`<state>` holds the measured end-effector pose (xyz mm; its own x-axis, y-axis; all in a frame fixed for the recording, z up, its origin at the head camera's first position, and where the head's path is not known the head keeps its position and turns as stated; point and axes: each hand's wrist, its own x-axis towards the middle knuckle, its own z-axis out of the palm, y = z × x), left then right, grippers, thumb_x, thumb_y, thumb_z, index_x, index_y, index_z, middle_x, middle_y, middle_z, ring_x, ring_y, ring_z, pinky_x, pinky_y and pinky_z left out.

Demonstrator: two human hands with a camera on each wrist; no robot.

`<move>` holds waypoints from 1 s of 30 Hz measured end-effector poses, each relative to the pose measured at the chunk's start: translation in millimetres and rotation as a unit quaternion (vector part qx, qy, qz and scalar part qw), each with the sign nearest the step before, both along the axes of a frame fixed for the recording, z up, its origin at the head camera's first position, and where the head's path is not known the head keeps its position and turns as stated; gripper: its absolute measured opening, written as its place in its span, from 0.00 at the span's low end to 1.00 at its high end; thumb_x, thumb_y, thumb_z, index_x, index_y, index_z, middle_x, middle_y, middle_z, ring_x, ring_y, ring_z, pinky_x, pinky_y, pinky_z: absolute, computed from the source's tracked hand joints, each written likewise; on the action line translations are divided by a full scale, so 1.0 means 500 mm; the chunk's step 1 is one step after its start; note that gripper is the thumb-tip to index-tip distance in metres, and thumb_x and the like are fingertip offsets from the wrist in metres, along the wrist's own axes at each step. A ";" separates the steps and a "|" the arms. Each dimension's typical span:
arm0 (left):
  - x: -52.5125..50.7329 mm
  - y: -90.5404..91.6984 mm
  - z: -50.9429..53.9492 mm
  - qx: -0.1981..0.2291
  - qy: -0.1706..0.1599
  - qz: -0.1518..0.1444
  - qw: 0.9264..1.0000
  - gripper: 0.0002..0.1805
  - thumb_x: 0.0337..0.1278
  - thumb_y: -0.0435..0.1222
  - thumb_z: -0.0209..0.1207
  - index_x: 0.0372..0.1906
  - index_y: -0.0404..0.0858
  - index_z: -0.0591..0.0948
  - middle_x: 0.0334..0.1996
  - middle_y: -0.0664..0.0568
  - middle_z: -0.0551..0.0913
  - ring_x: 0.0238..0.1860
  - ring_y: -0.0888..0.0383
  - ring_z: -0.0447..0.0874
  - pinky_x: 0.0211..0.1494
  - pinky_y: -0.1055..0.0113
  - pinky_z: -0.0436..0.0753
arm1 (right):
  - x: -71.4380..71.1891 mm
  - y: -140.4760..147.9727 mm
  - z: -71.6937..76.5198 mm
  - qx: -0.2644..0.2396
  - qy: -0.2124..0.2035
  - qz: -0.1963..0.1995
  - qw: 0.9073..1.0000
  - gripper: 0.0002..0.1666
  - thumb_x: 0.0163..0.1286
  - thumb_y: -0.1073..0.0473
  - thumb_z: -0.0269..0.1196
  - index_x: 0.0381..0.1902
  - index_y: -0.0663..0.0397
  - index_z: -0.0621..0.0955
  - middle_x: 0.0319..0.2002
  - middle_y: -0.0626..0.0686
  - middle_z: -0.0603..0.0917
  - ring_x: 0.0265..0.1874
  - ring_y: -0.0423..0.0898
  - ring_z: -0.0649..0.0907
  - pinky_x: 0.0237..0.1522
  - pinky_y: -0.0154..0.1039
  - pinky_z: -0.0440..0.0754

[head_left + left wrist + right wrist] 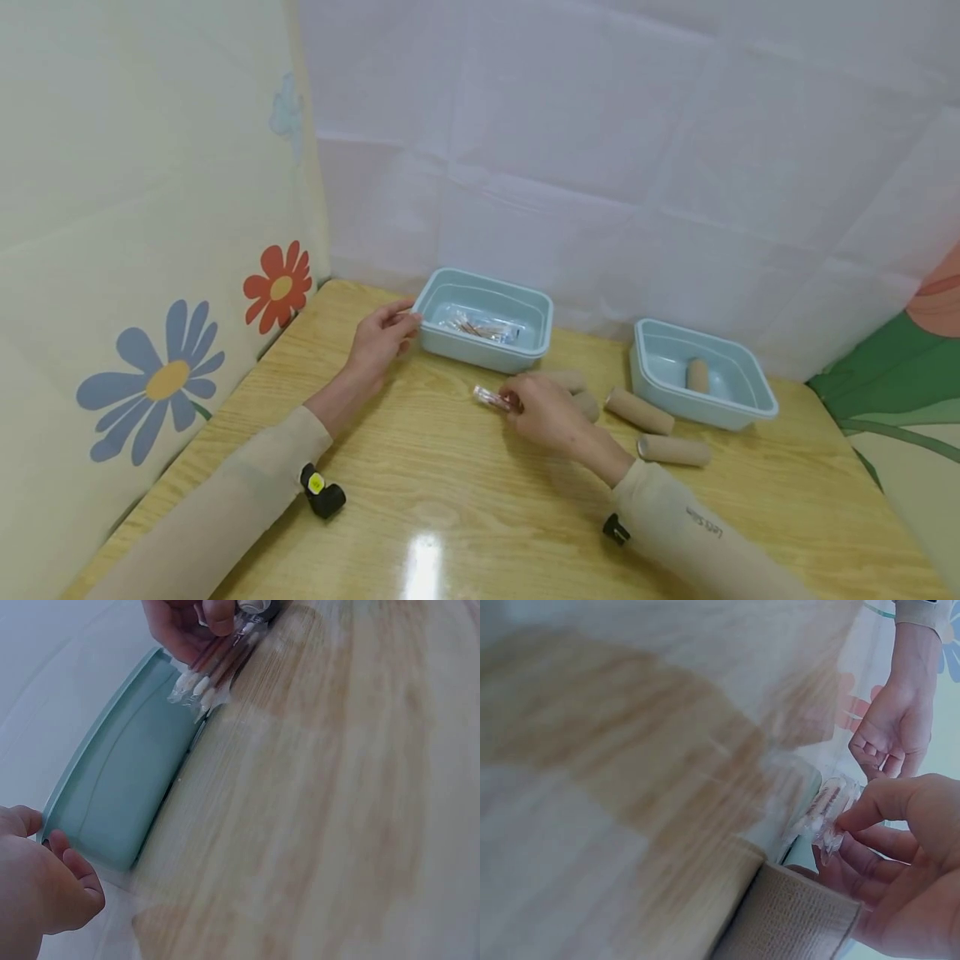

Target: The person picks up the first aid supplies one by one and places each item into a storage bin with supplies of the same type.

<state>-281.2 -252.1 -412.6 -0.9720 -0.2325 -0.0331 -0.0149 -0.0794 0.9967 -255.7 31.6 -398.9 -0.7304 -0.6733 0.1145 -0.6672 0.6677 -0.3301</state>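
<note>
My left hand [380, 340] pinches the left end of a pale blue plastic bin [480, 357], thumb and fingers on either side of its rim in the left wrist view. Inside that bin lie clear packets of cotton swabs [480, 329]. In front of the bin, my right hand [546, 410] holds a small clear packet of cotton swabs [214, 671] between thumb and fingers, just above the table. The white swab tips show through the film. Close under the right hand lies a brown cardboard tube [787, 919].
To the right stands a second pale blue bin [705, 408] holding one cardboard tube [697, 375]. More cardboard tubes [673, 450] lie on the wood-grain table [390, 508] between the bins and before the right one. A white sheet [562, 150] hangs behind, a flowered sheet [150, 208] at left.
</note>
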 end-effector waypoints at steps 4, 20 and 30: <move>-0.002 0.001 0.004 -0.001 0.002 -0.003 1.000 0.27 0.71 0.42 0.63 0.71 0.41 0.74 0.50 0.51 0.79 0.46 0.57 0.79 0.55 0.59 0.78 | -0.003 0.001 0.008 -0.008 0.001 -0.002 1.000 0.15 0.58 0.71 0.69 0.44 0.58 0.86 0.35 0.49 0.83 0.35 0.44 0.81 0.38 0.39 0.81; -0.005 -0.003 -0.006 -0.001 -0.010 0.000 1.000 0.27 0.72 0.41 0.62 0.71 0.40 0.74 0.51 0.49 0.78 0.50 0.54 0.78 0.58 0.56 0.77 | -0.008 0.009 0.044 0.002 0.024 -0.012 1.000 0.14 0.63 0.66 0.69 0.48 0.53 0.87 0.37 0.46 0.85 0.33 0.40 0.81 0.32 0.38 0.80; -0.008 -0.002 0.005 -0.011 -0.007 -0.002 1.000 0.28 0.72 0.42 0.62 0.72 0.39 0.73 0.53 0.48 0.78 0.49 0.55 0.79 0.55 0.59 0.79 | -0.018 0.011 0.077 -0.027 0.043 -0.008 0.999 0.16 0.63 0.68 0.69 0.49 0.55 0.87 0.37 0.48 0.84 0.34 0.42 0.81 0.35 0.38 0.81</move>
<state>-285.1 -253.0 -410.1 -0.9724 -0.2297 -0.0410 -0.0286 -0.0569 0.9980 -264.9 37.3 -360.4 -0.7269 -0.6525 0.2140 -0.6841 0.6612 -0.3078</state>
